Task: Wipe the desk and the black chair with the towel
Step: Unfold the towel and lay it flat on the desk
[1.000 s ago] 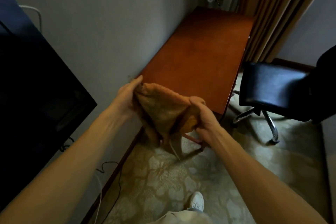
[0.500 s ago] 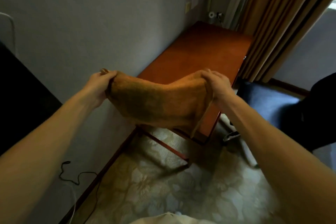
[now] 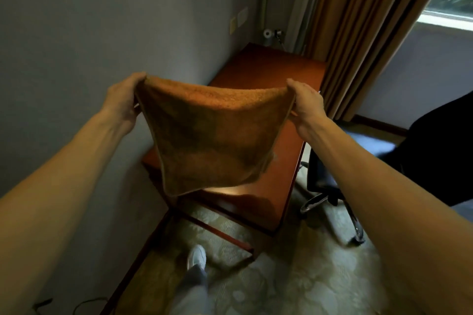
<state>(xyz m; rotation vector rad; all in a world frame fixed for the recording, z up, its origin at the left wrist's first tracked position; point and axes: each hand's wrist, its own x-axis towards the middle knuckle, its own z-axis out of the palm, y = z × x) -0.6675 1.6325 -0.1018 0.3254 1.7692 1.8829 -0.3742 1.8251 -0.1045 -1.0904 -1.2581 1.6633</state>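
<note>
Reddish-brown wooden desk point(image 3: 258, 79) lies straight ahead and below the hands, its long axis running away along the wall, with the black padded swivel chair point(image 3: 330, 176) at its right edge. Orange-brown terry towel point(image 3: 212, 140) hangs spread above the near end, its top corners pinched by the left hand point(image 3: 122, 100) and right hand point(image 3: 304, 102), both equally near.

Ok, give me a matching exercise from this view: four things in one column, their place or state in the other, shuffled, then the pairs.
1. towel
2. desk
3. black chair
4. curtain

A. hanging by the window
B. against the wall, top bare
C. stretched between left hand and right hand
D. on the carpet right of the desk

Pairs: 1-C, 2-B, 3-D, 4-A
</note>
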